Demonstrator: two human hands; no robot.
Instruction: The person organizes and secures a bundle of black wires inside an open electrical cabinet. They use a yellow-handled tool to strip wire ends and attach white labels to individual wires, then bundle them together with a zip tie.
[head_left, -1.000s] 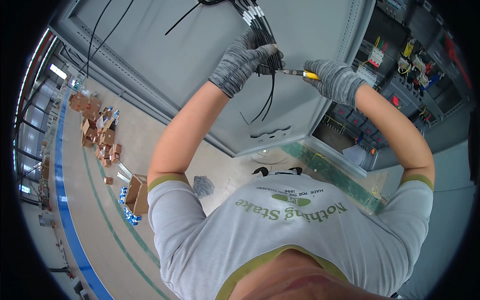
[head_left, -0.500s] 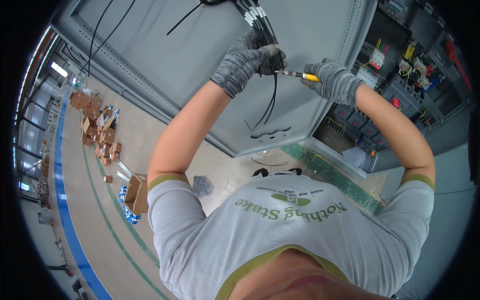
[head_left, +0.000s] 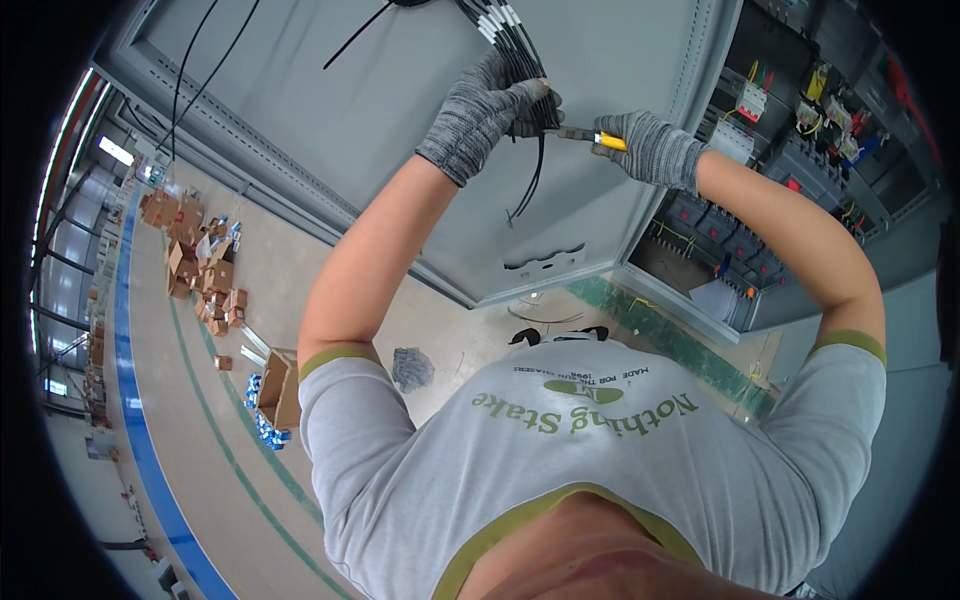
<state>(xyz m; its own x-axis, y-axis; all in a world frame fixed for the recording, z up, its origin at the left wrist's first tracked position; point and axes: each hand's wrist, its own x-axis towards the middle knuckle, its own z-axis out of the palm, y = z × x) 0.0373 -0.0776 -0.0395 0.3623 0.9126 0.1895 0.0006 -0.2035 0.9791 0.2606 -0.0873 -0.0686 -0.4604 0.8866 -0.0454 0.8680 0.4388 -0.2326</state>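
My left hand (head_left: 475,112), in a grey knitted glove, is closed around a bundle of black wires (head_left: 518,60) with white marker sleeves. Below the grip, a few thin wire ends (head_left: 536,172) hang down in front of the grey panel. In my right hand (head_left: 655,150), gloved the same way, is a yellow-handled tool (head_left: 611,142) with a slim metal head. The head points left and meets the wires just under my left hand. Its tip lies against the bundle, so I cannot tell whether it is a cutter or a knife.
The grey metal panel (head_left: 390,110) spans the space behind my hands. At right, an open cabinet holds breakers (head_left: 750,100) and coloured wiring. Cardboard boxes (head_left: 283,388) stand on the floor at left. Two loose black wires (head_left: 205,85) hang at the upper left.
The tool's head has moved up and now lies closer against the wires under my left hand. The hanging wire ends have swung closer together. My left hand keeps its grip.
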